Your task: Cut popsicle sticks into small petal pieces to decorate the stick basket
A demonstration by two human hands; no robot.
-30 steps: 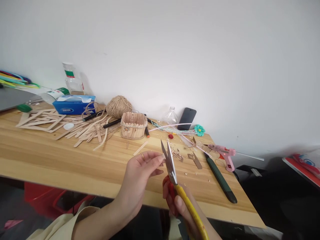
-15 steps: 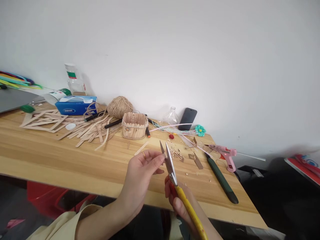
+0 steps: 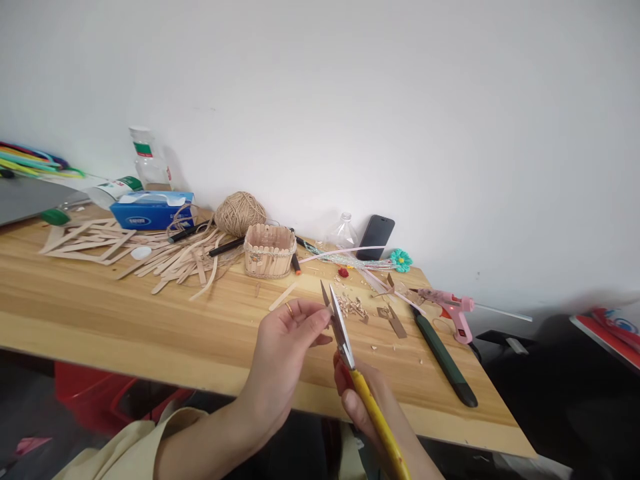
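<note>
My right hand [image 3: 363,397] grips a pair of scissors [image 3: 373,407] with yellow handles. Their blades point up and away, slightly parted. Beside the blades, my left hand [image 3: 290,340] is closed in a pinch of thumb and forefinger; what it pinches is too small to make out. A small basket [image 3: 270,253] made of wooden stick pieces, trimmed with a beaded band, stands behind the left hand. Just beyond the blades lies a heap of small wood clippings [image 3: 353,308]. One wooden craft stick [image 3: 283,297] rests near my left fingers.
Loose craft sticks [image 3: 170,260], a twine ball [image 3: 241,213] and a blue tissue pack [image 3: 153,211] lie at left. To the right are a pink glue gun [image 3: 453,310], a dark green cutter-like tool [image 3: 445,360], a phone [image 3: 376,237] and a turquoise flower [image 3: 401,260].
The scissor blades have drawn a little closer together, and my right hand has shifted slightly. My left hand keeps its pinch almost in place.
</note>
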